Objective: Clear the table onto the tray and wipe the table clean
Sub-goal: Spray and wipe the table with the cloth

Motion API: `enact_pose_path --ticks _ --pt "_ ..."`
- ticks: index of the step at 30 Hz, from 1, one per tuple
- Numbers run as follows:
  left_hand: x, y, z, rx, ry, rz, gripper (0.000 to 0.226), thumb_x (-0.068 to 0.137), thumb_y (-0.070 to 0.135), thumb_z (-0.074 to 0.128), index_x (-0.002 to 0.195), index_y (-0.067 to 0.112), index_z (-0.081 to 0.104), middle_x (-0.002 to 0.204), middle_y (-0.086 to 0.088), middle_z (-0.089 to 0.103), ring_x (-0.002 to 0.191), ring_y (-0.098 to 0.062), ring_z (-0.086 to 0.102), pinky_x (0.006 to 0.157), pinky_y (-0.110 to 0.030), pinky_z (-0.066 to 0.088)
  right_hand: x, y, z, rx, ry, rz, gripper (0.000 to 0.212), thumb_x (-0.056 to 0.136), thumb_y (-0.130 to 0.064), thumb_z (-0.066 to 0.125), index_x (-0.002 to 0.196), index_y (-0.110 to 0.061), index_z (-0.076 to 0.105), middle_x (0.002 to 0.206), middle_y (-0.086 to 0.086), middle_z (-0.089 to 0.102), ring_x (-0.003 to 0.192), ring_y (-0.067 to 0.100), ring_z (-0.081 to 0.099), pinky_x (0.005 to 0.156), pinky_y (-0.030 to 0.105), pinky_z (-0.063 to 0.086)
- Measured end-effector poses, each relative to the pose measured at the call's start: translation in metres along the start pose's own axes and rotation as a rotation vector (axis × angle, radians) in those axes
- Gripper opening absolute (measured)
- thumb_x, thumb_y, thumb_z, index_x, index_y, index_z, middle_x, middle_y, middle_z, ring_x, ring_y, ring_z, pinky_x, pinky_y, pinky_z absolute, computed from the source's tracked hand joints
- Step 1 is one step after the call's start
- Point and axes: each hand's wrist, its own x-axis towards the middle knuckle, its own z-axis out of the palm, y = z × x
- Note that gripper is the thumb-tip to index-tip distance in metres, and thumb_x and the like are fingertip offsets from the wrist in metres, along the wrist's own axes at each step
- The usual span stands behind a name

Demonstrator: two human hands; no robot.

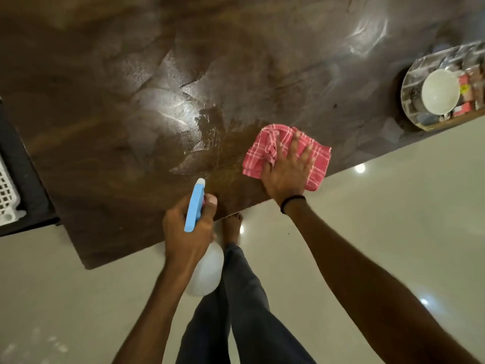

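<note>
Right hand (287, 166): laid flat with the fingers spread on a red checked cloth (265, 148), which is pressed against the tabletop (105, 114) just inside its near edge; the open palm spreads the pressure, so a wide patch is covered with each pass.

Left hand (187, 227): closed round the neck of a spray bottle (195, 206), the blue head gripped in the fist and the thumb laid alongside it; the nozzle is pointed over the near edge toward the wet patch, and the white body is hung below the hand, off the tabletop.

Cloth: bunched at its far side, flattened under the palm.

Wet patch (210, 143): seen as a darker sheen on the brown surface just beside the cloth, toward the middle.

Tray (409, 82): set at the far right end of the tabletop, well apart from the hands, with a white bowl (439, 90) and small packets held in it, presumably so that the rest is left free for wiping.

Step judged: clearing appears done; spraying and wiping are in hand.

Basket (8, 195): white, off the left end.
</note>
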Motion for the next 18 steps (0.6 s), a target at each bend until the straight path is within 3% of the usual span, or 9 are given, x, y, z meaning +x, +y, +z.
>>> enact_pose_path --ticks 3,6,7,9,12,14,16,18 --pt "0.0 -0.004 0.0 -0.024 0.017 -0.044 0.018 0.083 0.034 0.072 0.082 0.023 0.058 0.065 -0.005 0.061 0.051 -0.023 0.06 0.053 -0.019 0.052 -0.005 -0.02 -0.009 -0.045 -0.01 -0.142 0.07 0.102 -0.059 0.017 0.16 -0.021 0.017 0.167 0.016 0.01 0.152 0.046 0.005 0.121 0.064 0.006" --pt "0.001 -0.002 -0.004 -0.042 0.028 -0.035 0.019 0.084 0.03 0.073 0.076 0.027 0.056 0.064 -0.006 0.06 0.052 -0.024 0.061 0.053 -0.021 0.051 -0.046 -0.02 -0.023 0.172 0.021 -0.341 0.068 0.096 -0.032 0.063 0.152 -0.006 0.036 0.151 0.02 0.045 0.139 0.04 0.042 0.112 0.06 0.037" --pt "0.001 0.0 -0.006 -0.045 0.036 -0.031 0.019 0.084 0.029 0.072 0.076 0.028 0.055 0.064 -0.006 0.06 0.052 -0.024 0.061 0.053 -0.02 0.051 -0.048 -0.021 -0.036 0.351 0.037 -0.309 0.065 0.094 -0.028 0.065 0.15 -0.006 0.041 0.144 0.017 0.053 0.13 0.032 0.053 0.106 0.052 0.047" --pt "0.004 0.005 -0.011 -0.05 0.055 -0.022 0.019 0.084 0.03 0.072 0.076 0.029 0.055 0.065 -0.005 0.061 0.053 -0.023 0.061 0.052 -0.016 0.051 -0.039 -0.026 -0.065 0.637 0.082 -0.214 0.049 0.098 -0.029 0.05 0.144 -0.013 0.05 0.134 0.003 0.06 0.117 0.01 0.056 0.1 0.038 0.052" --pt "0.01 0.011 -0.016 -0.08 0.097 -0.012 0.021 0.085 0.025 0.072 0.076 0.03 0.054 0.064 -0.002 0.06 0.052 -0.02 0.06 0.048 -0.009 0.048 -0.023 -0.042 -0.095 0.785 0.072 -0.24 0.049 0.096 -0.019 0.043 0.145 -0.021 0.048 0.141 0.006 0.057 0.126 0.019 0.055 0.106 0.041 0.046" --pt "0.016 0.013 -0.018 -0.094 0.115 -0.017 0.021 0.086 0.025 0.072 0.076 0.03 0.054 0.065 -0.002 0.061 0.052 -0.021 0.062 0.048 -0.01 0.048 -0.014 -0.054 -0.097 0.669 0.072 -0.317 0.055 0.095 -0.019 0.039 0.15 -0.025 0.042 0.153 0.009 0.045 0.138 0.028 0.044 0.113 0.049 0.039" --pt "0.024 0.014 -0.019 -0.098 0.136 -0.015 0.02 0.086 0.027 0.072 0.077 0.03 0.054 0.066 0.0 0.062 0.053 -0.021 0.063 0.05 -0.014 0.05 -0.006 -0.069 -0.087 0.403 -0.001 -0.36 0.062 0.092 -0.031 0.031 0.153 -0.03 0.036 0.163 0.012 0.028 0.148 0.036 0.027 0.119 0.057 0.026" --pt "0.032 0.013 -0.02 -0.095 0.16 0.007 0.022 0.086 0.025 0.072 0.075 0.03 0.054 0.063 0.003 0.06 0.05 -0.016 0.063 0.048 -0.01 0.048 -0.003 -0.08 -0.058 0.097 -0.1 -0.405 0.068 0.09 -0.039 0.036 0.157 -0.032 0.027 0.166 0.016 0.013 0.151 0.045 0.011 0.118 0.067 0.018"
